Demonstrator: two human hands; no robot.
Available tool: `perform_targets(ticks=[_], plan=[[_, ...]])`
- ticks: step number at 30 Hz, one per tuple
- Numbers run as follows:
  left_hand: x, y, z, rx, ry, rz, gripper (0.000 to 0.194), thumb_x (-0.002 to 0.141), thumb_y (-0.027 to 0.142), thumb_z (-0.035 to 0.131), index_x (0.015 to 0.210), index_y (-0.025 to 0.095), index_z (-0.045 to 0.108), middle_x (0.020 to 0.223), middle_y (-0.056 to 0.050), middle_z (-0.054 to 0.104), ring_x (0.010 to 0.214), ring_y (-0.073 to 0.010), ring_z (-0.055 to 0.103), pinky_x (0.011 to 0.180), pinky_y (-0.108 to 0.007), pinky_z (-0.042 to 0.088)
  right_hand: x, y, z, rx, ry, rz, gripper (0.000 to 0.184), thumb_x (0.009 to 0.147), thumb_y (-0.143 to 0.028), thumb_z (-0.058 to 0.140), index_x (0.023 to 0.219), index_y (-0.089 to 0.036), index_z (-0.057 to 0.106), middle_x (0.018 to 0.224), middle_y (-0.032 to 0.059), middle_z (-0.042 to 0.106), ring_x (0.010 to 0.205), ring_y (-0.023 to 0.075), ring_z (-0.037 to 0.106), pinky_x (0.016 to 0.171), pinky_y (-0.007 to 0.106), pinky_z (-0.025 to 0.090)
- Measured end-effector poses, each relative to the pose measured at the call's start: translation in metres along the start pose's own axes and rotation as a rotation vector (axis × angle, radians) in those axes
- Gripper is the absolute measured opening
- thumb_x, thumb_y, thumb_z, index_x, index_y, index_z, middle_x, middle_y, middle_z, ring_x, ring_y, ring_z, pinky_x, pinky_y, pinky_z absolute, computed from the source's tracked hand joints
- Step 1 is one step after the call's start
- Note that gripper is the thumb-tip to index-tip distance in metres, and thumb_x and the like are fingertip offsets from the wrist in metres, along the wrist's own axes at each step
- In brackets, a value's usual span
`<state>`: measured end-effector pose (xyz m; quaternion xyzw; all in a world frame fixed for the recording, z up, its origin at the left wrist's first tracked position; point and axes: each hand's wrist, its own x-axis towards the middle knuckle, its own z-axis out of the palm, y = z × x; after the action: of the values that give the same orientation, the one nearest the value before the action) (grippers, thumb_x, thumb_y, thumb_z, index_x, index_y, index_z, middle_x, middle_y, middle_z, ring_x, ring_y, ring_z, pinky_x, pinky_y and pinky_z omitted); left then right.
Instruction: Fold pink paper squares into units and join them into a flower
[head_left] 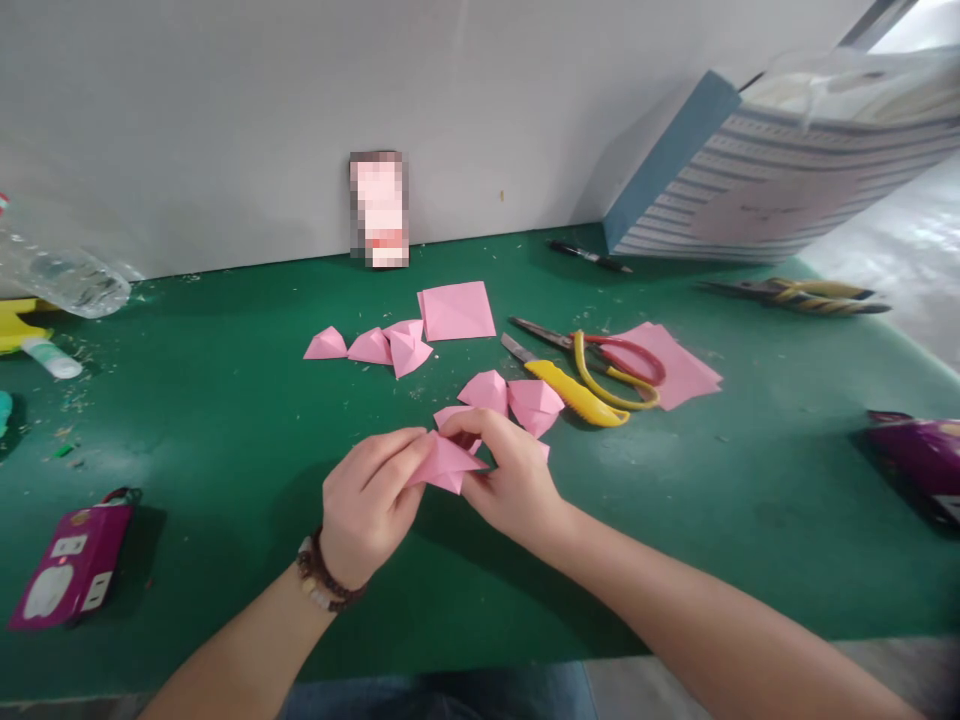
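Observation:
Both hands pinch one folded pink paper piece (pixel 444 462) just above the green table (pixel 225 420). My left hand (pixel 371 505), with a bead bracelet at the wrist, grips its left side. My right hand (pixel 510 475) grips its right side, thumb and forefinger closed over the top edge. Right behind the hands lie more folded pink pieces (pixel 517 397). Further back sit a row of folded pink pieces (pixel 371 347) and a flat pink square (pixel 456 310).
A yellow utility knife (pixel 574 392) and yellow-and-red scissors (pixel 600 362) lie right of the pieces beside pink sheets (pixel 679 365). A striped box (pixel 772 170), black pen (pixel 589 256), second scissors (pixel 799 296), purple packs (pixel 71 565) (pixel 919 455) and plastic bottle (pixel 64 275) surround them.

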<state>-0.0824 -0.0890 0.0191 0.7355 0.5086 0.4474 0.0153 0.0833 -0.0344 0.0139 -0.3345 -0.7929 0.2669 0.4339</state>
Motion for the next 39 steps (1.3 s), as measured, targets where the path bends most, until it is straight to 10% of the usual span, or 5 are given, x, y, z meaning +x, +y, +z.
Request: perform_targets(ticks=[8,29,39], plan=[[0.001,0.0,0.008,0.077,0.011,0.056,0.032,0.08,0.002,0.058,0.107,0.018,0.061,0.102,-0.007,0.071,0.095,-0.0174,0.068,0.086,-0.028,0.055,0.002,0.0,0.0,-0.07,0.033,-0.117,0.027,0.075,-0.003,0.05,0.094,-0.022,0.056,0.087,0.0033,0.067,0.083,0.017,0.063,0.07,0.027,0.053],[0.012,0.002,0.02,-0.563,-0.121,-0.962,0.006,0.076,0.017,0.056,0.071,0.018,0.059,0.068,0.003,0.056,0.062,-0.0104,0.053,0.055,-0.021,0.043,0.007,-0.007,0.002,0.17,-0.203,0.385,0.014,0.081,-0.016,0.053,0.094,-0.021,0.056,0.081,0.0005,0.067,0.071,0.0128,0.064,0.059,0.023,0.052],[0.015,0.006,0.019,-0.721,-0.289,-1.094,0.011,0.076,0.023,0.058,0.068,0.018,0.051,0.065,0.003,0.051,0.061,-0.0113,0.05,0.056,-0.024,0.041,0.015,-0.009,-0.006,0.076,-0.312,0.492,0.009,0.08,-0.017,0.052,0.083,-0.02,0.06,0.077,-0.0004,0.068,0.064,0.0119,0.063,0.054,0.021,0.047]])
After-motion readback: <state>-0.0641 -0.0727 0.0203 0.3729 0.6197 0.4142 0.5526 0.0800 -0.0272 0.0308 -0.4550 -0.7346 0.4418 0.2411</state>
